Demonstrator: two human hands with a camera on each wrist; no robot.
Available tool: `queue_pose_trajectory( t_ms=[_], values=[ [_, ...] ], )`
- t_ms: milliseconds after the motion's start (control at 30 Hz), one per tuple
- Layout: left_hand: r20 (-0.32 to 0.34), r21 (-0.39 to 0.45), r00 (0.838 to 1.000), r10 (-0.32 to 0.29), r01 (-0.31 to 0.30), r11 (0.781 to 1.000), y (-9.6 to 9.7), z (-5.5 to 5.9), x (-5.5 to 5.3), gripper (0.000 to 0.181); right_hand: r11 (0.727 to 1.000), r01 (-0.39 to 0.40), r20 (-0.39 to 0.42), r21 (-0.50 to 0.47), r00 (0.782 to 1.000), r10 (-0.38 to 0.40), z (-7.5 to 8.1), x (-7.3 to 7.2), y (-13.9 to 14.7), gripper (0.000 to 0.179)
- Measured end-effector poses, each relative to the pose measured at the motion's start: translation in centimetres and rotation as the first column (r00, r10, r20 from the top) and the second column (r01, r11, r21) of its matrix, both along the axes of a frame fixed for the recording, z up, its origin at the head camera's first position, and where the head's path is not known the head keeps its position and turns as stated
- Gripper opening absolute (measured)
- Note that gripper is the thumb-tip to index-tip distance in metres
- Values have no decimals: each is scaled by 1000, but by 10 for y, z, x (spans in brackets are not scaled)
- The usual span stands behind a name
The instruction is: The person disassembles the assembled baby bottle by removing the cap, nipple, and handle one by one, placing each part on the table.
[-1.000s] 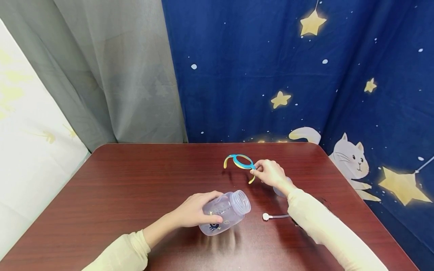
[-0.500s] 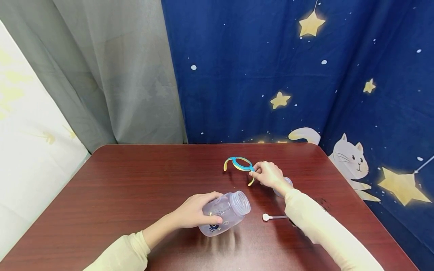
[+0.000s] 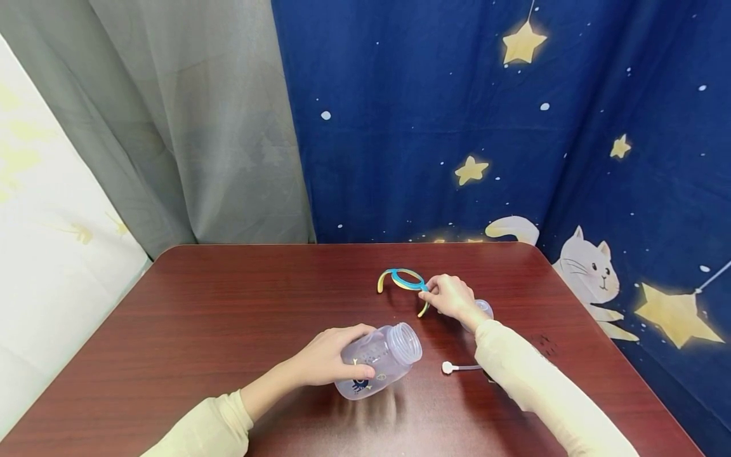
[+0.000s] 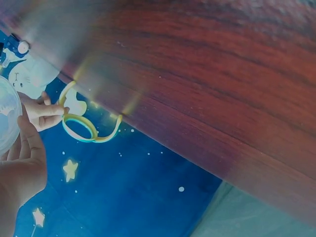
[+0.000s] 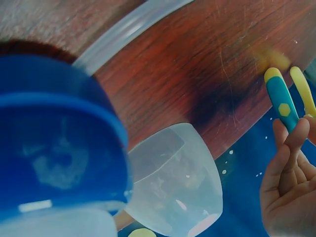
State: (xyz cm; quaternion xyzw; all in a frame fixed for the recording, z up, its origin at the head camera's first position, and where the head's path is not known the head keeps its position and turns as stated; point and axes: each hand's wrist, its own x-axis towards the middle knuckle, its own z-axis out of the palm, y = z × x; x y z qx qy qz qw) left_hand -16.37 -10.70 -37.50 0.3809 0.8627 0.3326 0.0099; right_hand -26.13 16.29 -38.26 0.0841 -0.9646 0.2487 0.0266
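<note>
My left hand (image 3: 328, 358) grips a translucent lilac baby bottle (image 3: 379, 368), tilted with its threaded, uncapped mouth to the right. A dark cartoon print shows near the thumb. The fingers behind the bottle are hidden. My right hand (image 3: 452, 297) pinches one side of a blue and yellow bottle handle ring (image 3: 407, 279), its two curved grips pointing down close over the table. In the left wrist view the ring (image 4: 79, 127) hangs between the right thumb and fingers. The right wrist view shows the thumb and fingers on a teal handle (image 5: 281, 96) with a yellow tip.
A clear dome cap (image 3: 485, 309) stands behind my right wrist. A straw (image 3: 461, 367) with a white weighted end lies on the table (image 3: 228, 317), partly under the right sleeve. In the right wrist view, a blue lid (image 5: 59, 143) stands beside the clear cap (image 5: 177, 182).
My right hand has sunk slightly towards the table with the handle ring, and its forearm has shifted left, showing more of the clear cap. The left hand and bottle stay put.
</note>
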Motion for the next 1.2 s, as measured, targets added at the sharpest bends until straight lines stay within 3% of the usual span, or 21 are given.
queue_pose_trajectory(
  t_ms=[500, 800, 1033, 1200],
  values=[
    [-2, 11, 1000, -3, 3, 1000, 1, 0, 1, 49, 997, 64, 36, 33, 997, -65, -2, -2, 0, 18],
    [-8, 14, 1000, -6, 6, 1000, 1, 0, 0, 50, 993, 103, 17, 66, 994, -104, -1, -4, 2, 12],
    [-7, 7, 1000, -4, 4, 1000, 0, 0, 0, 50, 992, 84, 69, 95, 993, -90, -5, -5, 2, 10],
    [-19, 6, 1000, -1, 1, 1000, -1, 0, 0, 50, 990, 79, 59, 113, 995, -86, -7, -6, 0, 10]
  ],
)
